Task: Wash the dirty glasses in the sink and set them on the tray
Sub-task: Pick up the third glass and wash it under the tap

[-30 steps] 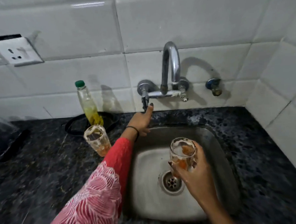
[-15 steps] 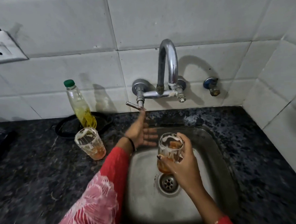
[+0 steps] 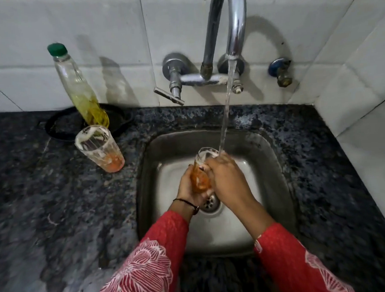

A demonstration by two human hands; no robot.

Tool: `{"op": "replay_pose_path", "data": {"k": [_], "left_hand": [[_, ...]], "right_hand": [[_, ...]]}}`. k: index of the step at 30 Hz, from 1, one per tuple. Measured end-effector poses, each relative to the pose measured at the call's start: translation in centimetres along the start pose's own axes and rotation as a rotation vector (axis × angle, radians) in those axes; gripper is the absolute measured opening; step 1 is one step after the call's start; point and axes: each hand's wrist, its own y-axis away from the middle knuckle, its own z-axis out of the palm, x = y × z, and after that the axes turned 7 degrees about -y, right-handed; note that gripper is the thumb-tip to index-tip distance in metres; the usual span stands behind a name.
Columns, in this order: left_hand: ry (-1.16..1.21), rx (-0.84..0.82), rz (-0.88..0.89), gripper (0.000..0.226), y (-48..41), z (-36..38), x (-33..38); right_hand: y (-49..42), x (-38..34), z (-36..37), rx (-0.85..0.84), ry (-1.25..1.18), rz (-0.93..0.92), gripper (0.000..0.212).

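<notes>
Over the steel sink [image 3: 276, 186] both my hands hold a dirty glass [image 3: 200, 172] with orange residue. My left hand [image 3: 189, 186] cups it from below and the left. My right hand [image 3: 227, 177] grips it from the right, near the rim. Water runs from the tap [image 3: 234, 32] and lands at the glass's rim and my right hand. A second dirty glass [image 3: 100, 148], with orange dregs at its bottom, stands upright on the dark counter left of the sink. No tray for clean glasses is in view.
A bottle with a green cap [image 3: 79, 84] and yellow liquid stands on a black round dish [image 3: 59, 128] behind the second glass. The tap lever [image 3: 169, 95] points left and forward. A small valve [image 3: 281, 72] sits on the tiled wall at the right.
My left hand left the tap lever and came down onto the glass. Water now runs from the tap. The view has moved closer to the sink.
</notes>
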Motion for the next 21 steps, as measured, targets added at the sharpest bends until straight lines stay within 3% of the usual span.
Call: {"op": "replay_pose_path", "data": {"k": [3, 7, 9, 12, 14, 16, 18, 21], "left_hand": [[0.042, -0.017, 0.108, 0.045, -0.7, -0.6, 0.4], [-0.191, 0.005, 0.131, 0.051, -1.7, -1.1, 0.5], [-0.314, -0.010, 0.064, 0.057, -2.4, -1.2, 0.9], [-0.409, 0.035, -0.106, 0.048, -3.2, -1.6, 2.2], [-0.441, 0.031, -0.154, 0.047, -3.7, -1.9, 2.5], [-0.373, -0.013, -0.128, 0.049, -3.8, -1.6, 2.0], [-0.215, -0.038, -0.024, 0.049, -4.3, -1.2, 0.9], [-0.049, -0.004, 0.094, 0.065, -4.8, -0.6, -0.1]], "right_hand": [[-0.5, -0.6, -0.7, 0.117, -0.027, 0.063, 0.023], [-1.3, -0.9, -0.3, 0.085, -0.430, 0.370, 0.014], [-0.8, -0.5, 0.4, -0.035, -0.300, 0.243, 0.026], [0.1, 1.3, 0.0, -0.296, 0.178, -0.122, 0.046], [0.0, 2.8, -0.5, -0.304, 0.305, -0.286, 0.041], [-0.4, 3.3, -0.3, -0.237, 0.299, -0.315, 0.042], [-0.8, 3.0, 0.7, -0.096, 0.089, -0.098, 0.033], [-1.3, 1.5, 2.4, 0.164, -0.897, 0.472, 0.017]]}}
